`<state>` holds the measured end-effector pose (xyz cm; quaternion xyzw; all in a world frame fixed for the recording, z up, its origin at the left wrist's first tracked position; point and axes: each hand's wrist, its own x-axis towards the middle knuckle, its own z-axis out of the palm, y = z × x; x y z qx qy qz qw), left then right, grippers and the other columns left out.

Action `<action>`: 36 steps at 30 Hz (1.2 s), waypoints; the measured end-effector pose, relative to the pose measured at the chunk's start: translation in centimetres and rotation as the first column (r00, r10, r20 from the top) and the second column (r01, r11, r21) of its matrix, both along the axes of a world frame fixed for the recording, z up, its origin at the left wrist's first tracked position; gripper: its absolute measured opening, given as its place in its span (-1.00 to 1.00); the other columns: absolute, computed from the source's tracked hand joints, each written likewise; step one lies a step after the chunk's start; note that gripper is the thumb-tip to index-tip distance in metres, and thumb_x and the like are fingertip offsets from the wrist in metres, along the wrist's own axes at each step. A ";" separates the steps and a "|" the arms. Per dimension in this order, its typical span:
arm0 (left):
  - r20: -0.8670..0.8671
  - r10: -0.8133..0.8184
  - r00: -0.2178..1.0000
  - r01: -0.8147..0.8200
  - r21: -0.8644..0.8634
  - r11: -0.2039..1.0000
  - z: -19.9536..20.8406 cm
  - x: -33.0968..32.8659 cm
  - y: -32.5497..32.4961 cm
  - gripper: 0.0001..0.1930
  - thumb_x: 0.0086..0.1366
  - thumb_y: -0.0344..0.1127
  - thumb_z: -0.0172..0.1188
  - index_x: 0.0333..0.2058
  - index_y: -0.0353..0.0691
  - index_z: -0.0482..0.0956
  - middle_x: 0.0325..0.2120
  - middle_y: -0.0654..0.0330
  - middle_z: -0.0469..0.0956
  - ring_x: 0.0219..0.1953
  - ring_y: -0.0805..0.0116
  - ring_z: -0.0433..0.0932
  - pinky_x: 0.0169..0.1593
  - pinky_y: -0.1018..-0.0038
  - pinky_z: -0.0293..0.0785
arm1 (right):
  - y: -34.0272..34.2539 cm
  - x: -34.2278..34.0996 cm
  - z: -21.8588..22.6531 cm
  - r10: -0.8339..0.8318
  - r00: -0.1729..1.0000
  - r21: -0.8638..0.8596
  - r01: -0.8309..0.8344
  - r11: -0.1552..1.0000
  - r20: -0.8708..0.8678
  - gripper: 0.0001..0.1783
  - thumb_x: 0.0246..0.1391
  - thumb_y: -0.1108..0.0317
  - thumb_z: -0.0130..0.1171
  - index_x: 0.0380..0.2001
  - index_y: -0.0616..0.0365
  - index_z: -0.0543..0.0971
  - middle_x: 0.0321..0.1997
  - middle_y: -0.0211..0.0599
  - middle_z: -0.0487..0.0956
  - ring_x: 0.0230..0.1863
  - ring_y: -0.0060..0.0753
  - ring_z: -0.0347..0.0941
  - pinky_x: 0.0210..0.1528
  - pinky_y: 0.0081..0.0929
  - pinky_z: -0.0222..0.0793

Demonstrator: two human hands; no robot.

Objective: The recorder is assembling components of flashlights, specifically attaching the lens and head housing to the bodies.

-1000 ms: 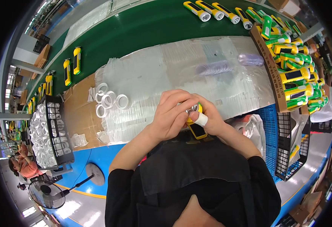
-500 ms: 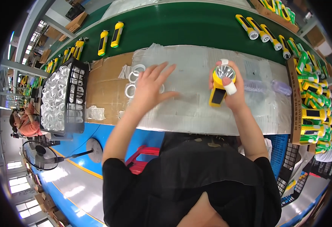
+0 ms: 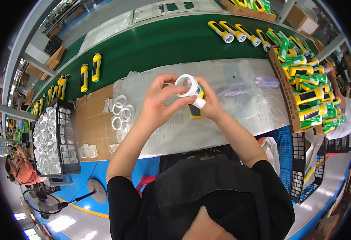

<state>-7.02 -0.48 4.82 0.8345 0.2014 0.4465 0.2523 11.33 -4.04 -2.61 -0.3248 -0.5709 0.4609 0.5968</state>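
Pinched in my left hand [image 3: 158,102] is a white plastic ring [image 3: 180,82], raised close to the head of a flashlight. That yellow and green flashlight [image 3: 196,112] is gripped in my right hand [image 3: 211,103], whose thumb has a white wrap on it. The ring and my fingers hide most of the flashlight's lens end, so I cannot tell whether the two touch. Left of my hands, several loose white rings [image 3: 126,113] lie on the covered work surface [image 3: 163,138].
A black crate [image 3: 69,138] heaped with white rings stands at the left. On the green belt [image 3: 151,48] lie several flashlights [image 3: 96,68]. Stacked clear discs [image 3: 233,89] sit right of my hands, before a carton [image 3: 284,94] full of flashlights. A blue crate [image 3: 280,154] stands lower right.
My left hand has gone from over the loose rings to the flashlight and now holds a ring. My right hand has brought the flashlight leftward to meet it. The whole view has shifted.
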 end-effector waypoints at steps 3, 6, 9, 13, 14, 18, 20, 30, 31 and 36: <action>-0.102 -0.001 0.995 0.002 0.012 1.000 0.1 0.3 0.1 -0.72 0.00 -0.37 0.48 -0.26 -0.20 0.67 -0.13 0.09 0.49 -0.13 0.22 0.48 -0.11 0.36 0.43 | 0.1 0.8 -0.4 0.113 0.988 -0.032 -0.117 0.993 -0.107 -0.41 0.15 0.20 0.28 0.16 0.09 0.30 0.13 -0.35 0.40 0.17 -0.45 0.34 0.20 -0.42 0.30; -0.164 -0.023 0.986 0.023 -0.002 1.000 0.9 0.4 0.0 -0.66 -0.04 -0.32 0.51 -0.22 -0.16 0.69 -0.15 0.13 0.48 -0.15 0.24 0.46 -0.14 0.38 0.41 | -0.3 1.1 0.5 0.155 0.968 0.017 -0.155 0.988 -0.199 -0.37 0.11 0.21 0.32 0.18 0.08 0.31 0.14 -0.33 0.42 0.19 -0.43 0.35 0.18 -0.41 0.31; -0.189 -0.033 0.981 0.031 -0.010 0.999 1.4 0.5 0.0 -0.67 -0.03 -0.32 0.50 -0.23 -0.16 0.69 -0.17 0.18 0.47 -0.15 0.25 0.46 -0.12 0.39 0.42 | -0.1 2.2 2.3 0.069 0.997 0.119 -0.065 0.991 -0.035 -0.36 0.04 0.21 0.38 0.15 0.09 0.37 0.13 -0.29 0.45 0.18 -0.38 0.38 0.15 -0.39 0.35; -0.237 -0.072 0.969 0.071 -0.013 0.997 1.9 1.4 -0.3 -0.61 -0.04 -0.30 0.51 -0.18 -0.12 0.66 -0.17 0.16 0.48 -0.13 0.19 0.49 -0.11 0.35 0.47 | 0.0 7.3 4.7 -0.204 0.798 0.382 -0.036 0.923 0.567 -0.41 -0.10 0.26 0.45 0.02 0.14 0.49 0.03 -0.27 0.53 0.11 -0.29 0.46 0.09 -0.36 0.41; -0.230 -0.065 0.971 0.069 0.007 0.998 1.9 2.0 -0.5 -0.59 -0.04 -0.28 0.50 -0.16 -0.11 0.63 -0.17 0.13 0.49 -0.12 0.15 0.51 -0.13 0.31 0.49 | -0.1 8.1 6.0 -0.208 0.793 0.381 -0.032 0.924 0.572 -0.41 -0.10 0.26 0.45 0.02 0.14 0.49 0.03 -0.27 0.53 0.11 -0.29 0.46 0.09 -0.36 0.41; -0.167 -0.057 0.984 0.068 0.059 0.996 0.1 4.7 -1.0 -0.60 -0.03 -0.32 0.49 -0.19 -0.12 0.56 -0.18 0.10 0.55 -0.13 0.07 0.56 -0.13 0.30 0.51 | -0.6 8.6 11.7 -0.097 0.619 0.247 -0.162 0.955 0.780 -0.56 -0.19 0.37 0.42 -0.16 0.16 0.55 -0.19 -0.25 0.53 -0.15 -0.21 0.49 -0.17 -0.34 0.42; -0.096 -0.071 0.993 0.065 -0.069 0.996 -0.9 5.5 -1.0 -0.62 -0.04 -0.35 0.48 -0.24 -0.13 0.52 -0.24 0.11 0.60 -0.20 0.05 0.59 -0.17 0.29 0.52 | 0.3 8.3 14.2 0.081 0.267 0.014 -0.338 0.941 0.960 -0.59 -0.22 0.39 0.41 -0.23 0.19 0.53 -0.21 -0.23 0.51 -0.19 -0.16 0.47 -0.19 -0.32 0.42; -0.060 -0.038 0.997 0.029 -0.144 0.989 -1.3 6.0 -0.4 -0.63 -0.06 -0.39 0.49 -0.24 -0.15 0.56 -0.31 0.14 0.60 -0.28 0.16 0.61 -0.23 0.32 0.52 | 0.5 5.6 15.6 0.107 -0.146 -0.083 0.158 0.984 0.984 -0.63 -0.10 0.13 0.36 -0.41 0.23 0.57 -0.51 -0.17 0.56 -0.41 -0.07 0.53 -0.34 -0.21 0.42; -0.050 -0.033 0.998 0.025 -0.151 0.988 -1.4 5.8 -0.3 -0.62 -0.06 -0.39 0.50 -0.24 -0.16 0.56 -0.32 0.14 0.60 -0.29 0.18 0.61 -0.23 0.34 0.52 | 0.7 5.6 15.8 0.120 -0.131 -0.095 0.185 0.978 0.984 -0.58 -0.12 0.09 0.39 -0.39 0.24 0.57 -0.46 -0.15 0.59 -0.38 -0.08 0.55 -0.34 -0.20 0.42; 0.025 -0.045 0.999 0.048 -0.128 0.991 -1.9 5.8 -0.1 -0.62 -0.05 -0.38 0.51 -0.25 -0.17 0.55 -0.32 0.14 0.61 -0.29 0.21 0.61 -0.23 0.37 0.53 | 1.9 8.6 11.8 -0.340 0.486 0.521 -0.308 0.796 0.805 -0.50 -0.22 0.02 0.44 -0.37 0.22 0.57 -0.41 -0.17 0.61 -0.34 -0.10 0.56 -0.33 -0.23 0.43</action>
